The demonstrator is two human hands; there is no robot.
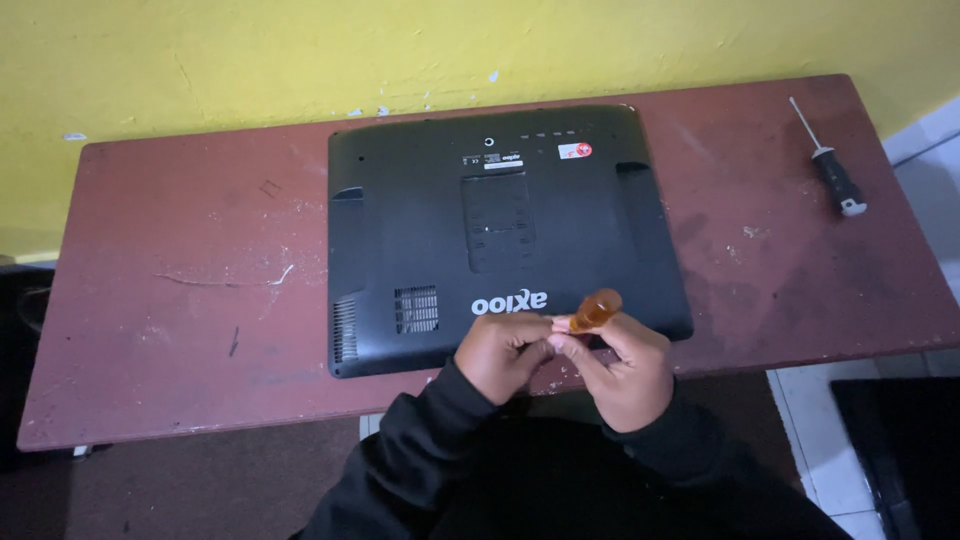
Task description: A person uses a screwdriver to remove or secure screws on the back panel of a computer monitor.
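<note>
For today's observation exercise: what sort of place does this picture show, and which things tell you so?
Probably a small, informal repair workspace: a black monitor-like device lies face down on a worn reddish table, a spare screwdriver lies at the table's right end, against a chipped yellow wall.

A single head-worn camera looks steeply down and forward from above the person's chest, facing the yellow painted wall (250,50) that runs along the far edge of the worn reddish-brown wooden table (180,290). The view stands far enough back to take in almost the whole tabletop, with the black plastic back of the flat monitor-style computer (500,200) near the centre of the frame, the black-handled slim metal screwdriver (830,165) at upper right, and white floor tiles (850,420) at lower right. The left hand (500,355) and right hand (625,370) sit low in the centre, nearest the lens.
</note>
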